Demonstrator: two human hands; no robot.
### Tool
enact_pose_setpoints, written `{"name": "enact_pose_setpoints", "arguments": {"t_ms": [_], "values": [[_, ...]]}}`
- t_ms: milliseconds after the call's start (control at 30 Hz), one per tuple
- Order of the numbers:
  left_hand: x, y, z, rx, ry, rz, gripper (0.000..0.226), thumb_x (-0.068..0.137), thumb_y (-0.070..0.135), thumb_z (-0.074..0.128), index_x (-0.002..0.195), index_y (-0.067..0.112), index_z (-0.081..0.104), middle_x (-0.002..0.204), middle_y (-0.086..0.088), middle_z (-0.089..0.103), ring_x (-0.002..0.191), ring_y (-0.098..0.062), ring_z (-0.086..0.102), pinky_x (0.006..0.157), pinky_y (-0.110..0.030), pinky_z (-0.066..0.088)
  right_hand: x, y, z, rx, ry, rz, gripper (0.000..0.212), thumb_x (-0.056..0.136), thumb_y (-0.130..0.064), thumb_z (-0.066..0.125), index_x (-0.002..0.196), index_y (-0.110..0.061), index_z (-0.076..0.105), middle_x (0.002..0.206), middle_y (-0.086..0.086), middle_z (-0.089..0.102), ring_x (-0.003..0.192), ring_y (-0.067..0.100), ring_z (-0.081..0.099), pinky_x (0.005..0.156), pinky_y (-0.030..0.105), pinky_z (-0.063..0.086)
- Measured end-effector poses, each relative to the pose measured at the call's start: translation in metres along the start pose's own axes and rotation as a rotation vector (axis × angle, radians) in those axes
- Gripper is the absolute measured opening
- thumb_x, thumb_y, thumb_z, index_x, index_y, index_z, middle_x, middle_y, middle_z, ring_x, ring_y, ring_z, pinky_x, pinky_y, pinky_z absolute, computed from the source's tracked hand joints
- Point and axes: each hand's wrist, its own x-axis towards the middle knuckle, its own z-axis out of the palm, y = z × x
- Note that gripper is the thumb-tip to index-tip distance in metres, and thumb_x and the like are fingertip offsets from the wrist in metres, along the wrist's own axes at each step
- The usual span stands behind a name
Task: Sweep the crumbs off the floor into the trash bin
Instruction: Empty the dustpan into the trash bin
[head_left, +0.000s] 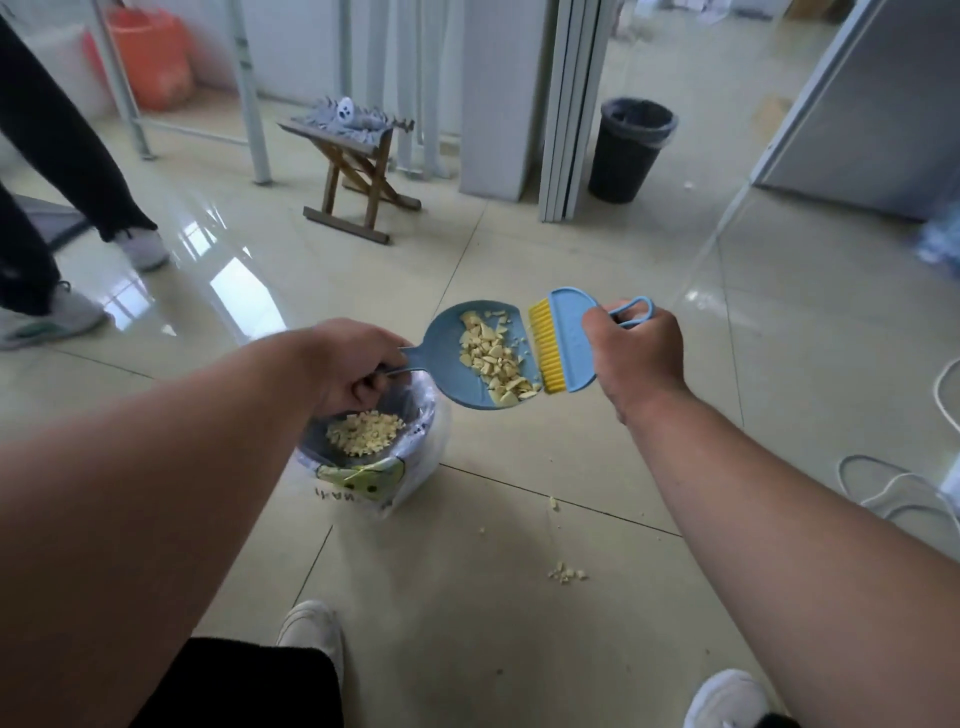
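My left hand (358, 364) grips the handle of a small blue dustpan (447, 364), held in the air above and to the right of a small trash bin (415, 467) lined with a clear bag. Pale yellow crumbs (493, 358) lie in the pan. More crumbs (363, 432) sit inside the bin. My right hand (636, 353) holds a blue brush (569, 338) with yellow bristles pressed against the pan's open edge. A few crumbs (566, 574) lie on the tiled floor to the right of the bin.
A black waste bin (628, 150) stands further back by white panels. A folding wooden stool (358, 171) stands behind the dustpan. Another person's legs and shoes (140, 249) are at the left. White cables (893, 483) lie at the right. My own shoes (311, 631) are below.
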Motion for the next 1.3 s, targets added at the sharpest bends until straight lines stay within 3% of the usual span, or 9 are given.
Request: {"name": "enact_pose_setpoints", "arguments": {"t_ms": [167, 300, 467, 567, 733, 933, 1033, 1133, 1300], "values": [[-0.022, -0.002, -0.06, 0.053, 0.116, 0.009, 0.03, 0.102, 0.003, 0.047, 0.111, 0.01, 0.075, 0.083, -0.01, 0.061, 0.05, -0.009, 0.038, 0.044, -0.02, 0.028, -0.018, -0.031, 0.044, 0.009, -0.109, -0.03, 0.028, 0.08, -0.025, 0.064, 0.059, -0.013, 0.049, 0.045, -0.012, 0.039, 0.044, 0.012, 0.035, 0.041, 0.018, 0.029], [-0.019, -0.04, -0.095, 0.118, 0.321, -0.022, 0.03, 0.086, -0.002, 0.053, 0.104, -0.003, 0.077, 0.078, -0.013, 0.061, 0.054, -0.017, 0.04, 0.048, -0.021, 0.029, -0.038, -0.021, 0.093, -0.059, -0.302, 0.032, 0.021, 0.082, -0.024, 0.065, 0.064, -0.015, 0.058, 0.047, -0.013, 0.047, 0.048, 0.013, 0.041, 0.048, 0.022, 0.035], [-0.007, -0.079, -0.11, 0.393, 0.517, 0.08, 0.015, 0.086, 0.008, 0.06, 0.087, 0.006, 0.075, 0.086, -0.011, 0.075, 0.073, -0.031, 0.067, 0.065, -0.036, 0.058, -0.069, 0.011, 0.149, -0.109, -0.465, 0.029, 0.02, 0.092, -0.029, 0.063, 0.084, -0.012, 0.07, 0.069, -0.002, 0.063, 0.063, 0.019, 0.054, 0.059, 0.03, 0.045], [0.001, -0.083, -0.11, 0.587, 0.58, 0.102, 0.02, 0.08, 0.016, 0.061, 0.08, 0.004, 0.078, 0.082, -0.014, 0.077, 0.074, -0.035, 0.074, 0.066, -0.04, 0.064, -0.084, 0.026, 0.176, -0.132, -0.517, 0.032, 0.022, 0.094, -0.034, 0.063, 0.092, -0.014, 0.072, 0.078, 0.001, 0.071, 0.071, 0.024, 0.064, 0.064, 0.032, 0.052], [0.005, -0.084, -0.103, 0.843, 0.604, 0.092, 0.023, 0.089, 0.018, 0.059, 0.07, 0.01, 0.048, 0.083, -0.009, 0.059, 0.059, -0.017, 0.047, 0.045, -0.026, 0.032, -0.098, 0.039, 0.199, -0.203, -0.532, 0.058, 0.021, 0.096, -0.036, 0.063, 0.103, -0.018, 0.072, 0.09, -0.001, 0.072, 0.084, 0.02, 0.069, 0.07, 0.026, 0.052], [0.01, -0.083, -0.104, 0.927, 0.614, 0.105, 0.024, 0.09, 0.016, 0.06, 0.072, 0.011, 0.046, 0.079, -0.006, 0.055, 0.06, -0.016, 0.046, 0.045, -0.026, 0.032, -0.096, 0.041, 0.189, -0.23, -0.515, 0.054, 0.021, 0.098, -0.035, 0.062, 0.098, -0.016, 0.072, 0.088, 0.002, 0.072, 0.08, 0.022, 0.069, 0.063, 0.026, 0.05], [0.007, -0.081, -0.103, 0.872, 0.6, 0.152, 0.021, 0.087, 0.016, 0.059, 0.069, 0.006, 0.053, 0.073, -0.006, 0.054, 0.058, -0.019, 0.047, 0.048, -0.026, 0.035, -0.091, 0.041, 0.178, -0.206, -0.476, 0.071, 0.02, 0.096, -0.035, 0.063, 0.095, -0.018, 0.072, 0.086, 0.001, 0.073, 0.076, 0.021, 0.067, 0.065, 0.028, 0.053], [-0.001, -0.07, -0.087, 0.621, 0.548, 0.218, 0.019, 0.082, 0.011, 0.059, 0.067, 0.003, 0.063, 0.061, -0.005, 0.049, 0.057, -0.022, 0.044, 0.05, -0.026, 0.037, -0.085, 0.039, 0.158, -0.162, -0.43, 0.098, 0.016, 0.096, -0.033, 0.063, 0.091, -0.019, 0.071, 0.081, -0.003, 0.071, 0.074, 0.021, 0.065, 0.07, 0.033, 0.055], [-0.004, -0.052, -0.044, 0.392, 0.42, 0.221, 0.022, 0.082, 0.01, 0.06, 0.081, 0.01, 0.083, 0.079, -0.007, 0.077, 0.062, -0.024, 0.065, 0.055, -0.033, 0.058, -0.07, 0.04, 0.106, -0.122, -0.355, 0.124, 0.014, 0.095, -0.031, 0.062, 0.09, -0.02, 0.071, 0.08, -0.003, 0.069, 0.07, 0.017, 0.061, 0.064, 0.029, 0.05]]}}
